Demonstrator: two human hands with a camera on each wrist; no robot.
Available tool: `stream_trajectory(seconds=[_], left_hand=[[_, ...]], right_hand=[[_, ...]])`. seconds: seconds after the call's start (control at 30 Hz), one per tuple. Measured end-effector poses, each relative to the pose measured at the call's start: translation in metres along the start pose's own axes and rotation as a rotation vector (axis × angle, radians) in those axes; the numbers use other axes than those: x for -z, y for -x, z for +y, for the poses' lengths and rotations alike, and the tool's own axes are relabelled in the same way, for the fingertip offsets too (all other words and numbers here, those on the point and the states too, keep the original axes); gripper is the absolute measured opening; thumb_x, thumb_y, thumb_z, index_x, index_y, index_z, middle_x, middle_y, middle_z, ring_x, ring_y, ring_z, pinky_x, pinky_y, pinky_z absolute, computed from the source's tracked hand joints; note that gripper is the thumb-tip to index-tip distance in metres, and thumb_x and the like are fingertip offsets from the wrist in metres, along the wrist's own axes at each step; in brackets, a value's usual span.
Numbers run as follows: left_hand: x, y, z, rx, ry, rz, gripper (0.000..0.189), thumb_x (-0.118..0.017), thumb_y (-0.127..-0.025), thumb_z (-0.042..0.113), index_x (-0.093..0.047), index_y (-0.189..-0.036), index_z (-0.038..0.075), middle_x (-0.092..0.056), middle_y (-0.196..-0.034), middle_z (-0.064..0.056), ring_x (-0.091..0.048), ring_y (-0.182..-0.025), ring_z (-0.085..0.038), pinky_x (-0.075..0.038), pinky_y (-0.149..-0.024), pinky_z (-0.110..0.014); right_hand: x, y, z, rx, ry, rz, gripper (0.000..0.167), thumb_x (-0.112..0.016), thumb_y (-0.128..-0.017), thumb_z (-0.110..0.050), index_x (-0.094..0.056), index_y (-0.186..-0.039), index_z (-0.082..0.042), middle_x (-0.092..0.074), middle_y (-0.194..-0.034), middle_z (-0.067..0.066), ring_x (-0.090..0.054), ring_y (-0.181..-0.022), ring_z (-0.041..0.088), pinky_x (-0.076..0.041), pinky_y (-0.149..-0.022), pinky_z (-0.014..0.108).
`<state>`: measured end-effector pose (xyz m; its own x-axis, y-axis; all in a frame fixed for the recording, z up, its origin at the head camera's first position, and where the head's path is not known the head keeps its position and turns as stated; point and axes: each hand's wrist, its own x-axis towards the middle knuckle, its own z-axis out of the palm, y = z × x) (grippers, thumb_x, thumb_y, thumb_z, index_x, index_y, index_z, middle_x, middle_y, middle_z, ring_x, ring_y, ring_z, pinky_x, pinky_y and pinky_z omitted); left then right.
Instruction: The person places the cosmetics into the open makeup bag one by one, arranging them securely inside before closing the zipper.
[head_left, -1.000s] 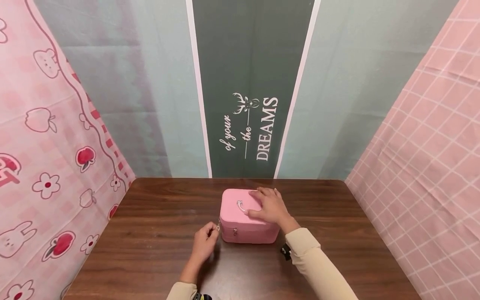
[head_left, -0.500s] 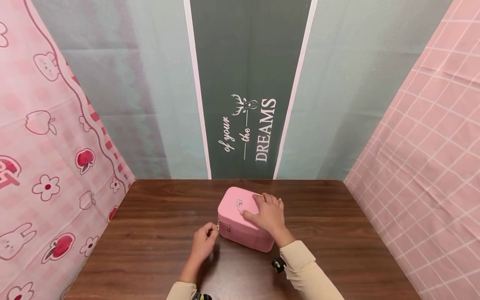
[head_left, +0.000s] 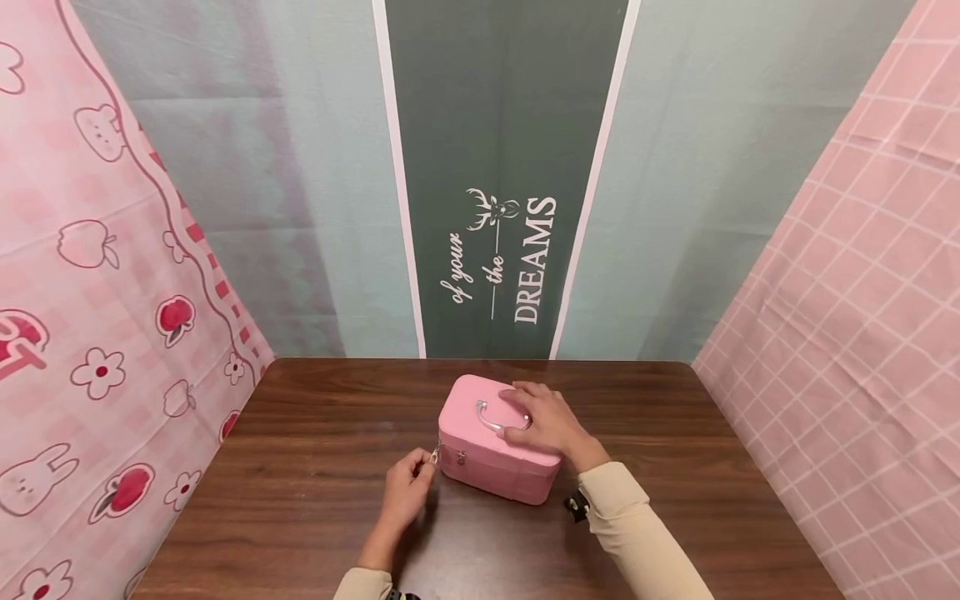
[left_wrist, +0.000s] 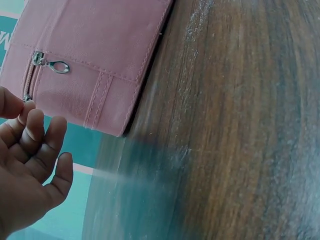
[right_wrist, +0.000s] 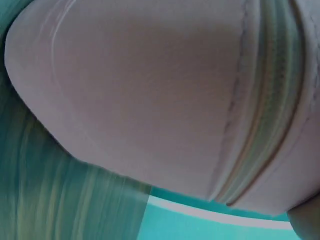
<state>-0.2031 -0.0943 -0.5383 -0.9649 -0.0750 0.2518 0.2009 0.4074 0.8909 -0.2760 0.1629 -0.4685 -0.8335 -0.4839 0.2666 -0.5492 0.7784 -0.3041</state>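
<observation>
A pink vanity case (head_left: 487,475) with a silver handle (head_left: 490,419) on its lid stands closed-lidded on the table, turned a little askew. At its left end, my left hand (head_left: 408,487) pinches a small zipper pull (head_left: 434,456) between thumb and index finger. The left wrist view shows those fingertips at the zipper track, while a second zipper pull (left_wrist: 59,66) hangs free on the front face. My right hand (head_left: 551,425) rests on the right part of the lid with fingers spread, thumb beside the handle. Close up, the right wrist view shows the case's side and zipper band (right_wrist: 272,100).
The brown wooden table (head_left: 315,417) carries the case near its middle. Behind its far edge hangs a green and grey curtain (head_left: 480,125). Pink patterned cloths, the left one (head_left: 112,333) and the checked right one (head_left: 840,292), flank the table.
The case has turned, its right end swinging toward the front edge. My right hand moved with it, then shifted slightly right, showing more of the handle. The left hand keeps its place.
</observation>
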Motion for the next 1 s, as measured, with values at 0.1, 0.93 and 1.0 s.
stream_trajectory(seconds=[0.1, 0.93, 1.0], left_hand=[[0.0, 0.0, 0.0, 0.0, -0.005, -0.007, 0.011, -0.058, -0.082, 0.003, -0.061, -0.072, 0.005, -0.045, -0.058, 0.008, -0.042, -0.054, -0.006, -0.035, -0.05, -0.023], [-0.017, 0.003, 0.009, -0.049, 0.019, -0.002, 0.019, -0.059, -0.077, 0.001, -0.054, -0.065, 0.015, -0.041, -0.057, 0.01, -0.039, -0.052, -0.002, -0.031, -0.048, -0.02], [-0.017, 0.004, 0.01, -0.028, 0.014, -0.016, 0.018, -0.059, -0.077, 0.001, -0.055, -0.065, 0.014, -0.043, -0.057, 0.009, -0.04, -0.052, -0.003, -0.032, -0.049, -0.02]], right_hand=[[-0.001, 0.001, 0.003, -0.004, -0.006, -0.002, 0.067, -0.064, -0.073, -0.055, -0.057, -0.128, -0.019, -0.048, -0.133, 0.011, -0.042, -0.119, 0.028, -0.034, -0.089, 0.046], [-0.013, 0.02, -0.052, -0.387, 0.091, 0.207, 0.067, -0.063, -0.07, -0.062, -0.061, -0.122, -0.018, -0.051, -0.125, 0.014, -0.047, -0.109, 0.032, -0.033, -0.081, 0.051], [-0.012, 0.022, -0.051, -0.381, 0.077, 0.199, 0.067, -0.063, -0.071, -0.062, -0.06, -0.122, -0.018, -0.051, -0.126, 0.015, -0.046, -0.11, 0.032, -0.033, -0.081, 0.052]])
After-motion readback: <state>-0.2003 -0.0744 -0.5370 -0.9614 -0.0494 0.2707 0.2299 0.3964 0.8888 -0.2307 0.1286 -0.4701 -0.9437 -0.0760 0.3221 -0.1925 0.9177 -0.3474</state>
